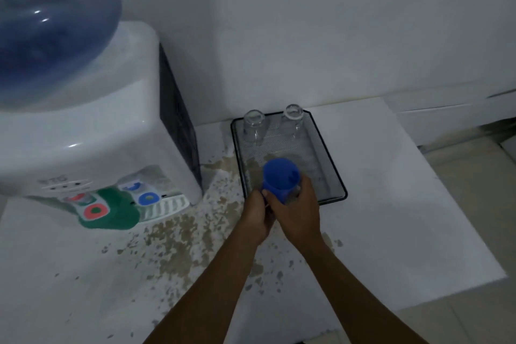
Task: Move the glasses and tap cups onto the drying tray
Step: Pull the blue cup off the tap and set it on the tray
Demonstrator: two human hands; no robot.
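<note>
A black mesh drying tray lies on the white counter by the wall. Two clear glasses stand upside down at its far end, one on the left and one on the right. Over the tray's near end I hold a blue plastic cup with both hands. My left hand grips its lower left side and handle. My right hand wraps its right side. The cup's bottom is hidden by my fingers.
A white water dispenser with a blue bottle stands at the left. A green cup sits under its taps. The stained white counter ends at the right, with floor tiles beyond.
</note>
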